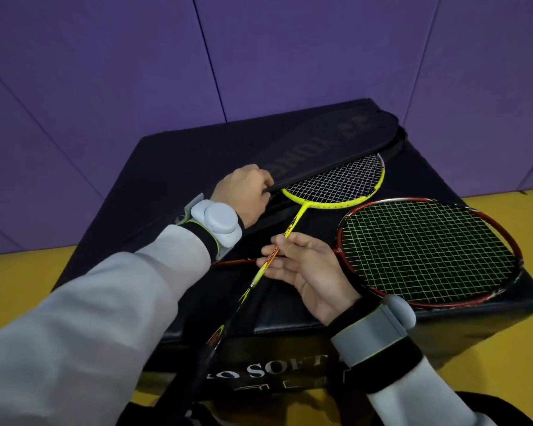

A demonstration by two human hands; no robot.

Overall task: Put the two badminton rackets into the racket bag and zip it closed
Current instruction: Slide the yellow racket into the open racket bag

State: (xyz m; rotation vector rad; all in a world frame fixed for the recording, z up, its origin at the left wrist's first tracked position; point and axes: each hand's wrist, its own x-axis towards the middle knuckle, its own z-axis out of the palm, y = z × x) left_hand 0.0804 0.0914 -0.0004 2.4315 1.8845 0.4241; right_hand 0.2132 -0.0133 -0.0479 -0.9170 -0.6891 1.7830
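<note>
- The right hand (302,265) pinches the shaft of the yellow racket (330,186) between thumb and fingertips, palm up; the grip end hangs off the near edge of the black padded block (173,167).
- The red racket (428,253) lies flat on the block just right of that hand, its shaft running under the yellow one, not yet in hand.
- The left hand (243,195) is closed on the lip of the racket bag (305,142), holding the mouth up.
- The yellow head sits partly inside the opening.
- To do this well: keep the lip raised, slide the frame flat and straight in, and avoid snagging strings on the zip.
</note>
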